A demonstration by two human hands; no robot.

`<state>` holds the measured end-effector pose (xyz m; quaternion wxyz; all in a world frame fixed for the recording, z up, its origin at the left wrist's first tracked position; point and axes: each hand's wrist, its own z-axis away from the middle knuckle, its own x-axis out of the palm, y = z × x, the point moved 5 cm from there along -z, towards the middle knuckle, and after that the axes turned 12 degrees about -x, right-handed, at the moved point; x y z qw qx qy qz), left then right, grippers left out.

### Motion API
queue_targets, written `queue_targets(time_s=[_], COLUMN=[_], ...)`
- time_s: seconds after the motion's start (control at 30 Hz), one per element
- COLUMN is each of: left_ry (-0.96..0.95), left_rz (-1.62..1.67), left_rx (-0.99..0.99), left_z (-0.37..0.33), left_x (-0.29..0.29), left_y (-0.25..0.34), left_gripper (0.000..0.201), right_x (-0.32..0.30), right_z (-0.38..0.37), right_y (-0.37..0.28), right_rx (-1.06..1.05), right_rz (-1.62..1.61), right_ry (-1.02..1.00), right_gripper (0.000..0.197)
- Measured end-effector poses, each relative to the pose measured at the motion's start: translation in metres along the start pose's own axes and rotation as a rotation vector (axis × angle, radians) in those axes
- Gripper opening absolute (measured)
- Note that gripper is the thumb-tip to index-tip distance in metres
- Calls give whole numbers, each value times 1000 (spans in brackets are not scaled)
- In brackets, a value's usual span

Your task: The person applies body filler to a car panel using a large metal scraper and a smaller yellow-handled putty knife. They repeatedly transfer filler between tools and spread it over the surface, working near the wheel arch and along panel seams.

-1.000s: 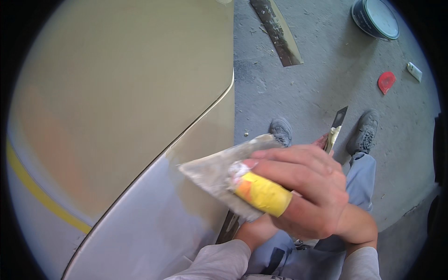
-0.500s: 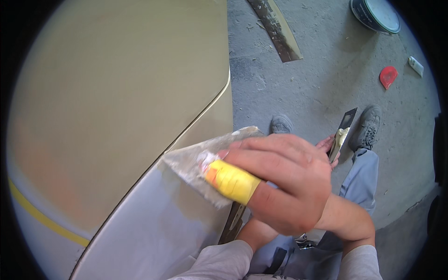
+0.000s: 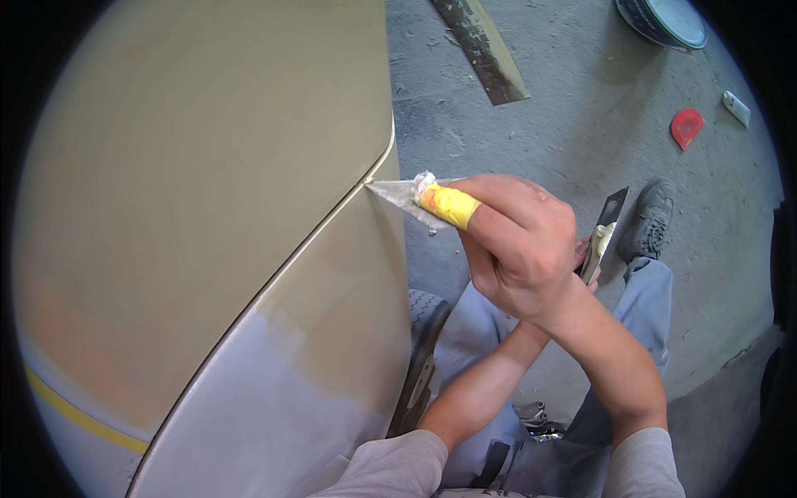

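Note:
My right hand (image 3: 527,241) grips a thin, filler-smeared spreader (image 3: 398,195), and one of its fingers has a yellow wrapping with a white tip. The spreader's pointed corner is at the seam (image 3: 307,245) between two curved vehicle body panels, near the seam's upper end. Behind and below the right wrist, my left hand (image 3: 584,256) is mostly hidden. It holds a dark, flat putty knife (image 3: 612,212) carrying a lump of pale yellow filler (image 3: 603,241). The lower panel (image 3: 332,332) is beige above and whitish grey below.
A long scraper blade (image 3: 486,54) lies on the concrete floor beyond the panels. Farther right are a lidded bucket (image 3: 677,23), a red rounded spreader (image 3: 686,129) and a white tube (image 3: 735,109). A tyre (image 3: 425,311) shows beside the panel edge, near my legs.
My right hand has moved up and away with the spreader, whose corner is now farther up the seam. The left hand with the putty knife has stayed nearly in place.

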<state>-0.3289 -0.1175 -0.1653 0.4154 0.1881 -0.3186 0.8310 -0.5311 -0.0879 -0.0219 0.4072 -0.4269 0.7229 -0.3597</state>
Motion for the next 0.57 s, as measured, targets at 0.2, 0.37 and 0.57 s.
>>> queue_targets(time_s=[0.2,0.37,0.57], left_ry=[-40,-23,52], left_rz=[-48,-213,-450], left_rx=[172,223,120], left_z=[14,62,94], left_x=[16,71,184], left_y=[10,13,-47], left_gripper=[37,40,51], right_x=[-75,-216,-263], right_z=[12,39,77], right_y=[-9,-17,-33], right_rx=[55,623,880], right_rz=[-36,-25,-322], right_ry=[-124,51,242], right_gripper=[36,45,55])
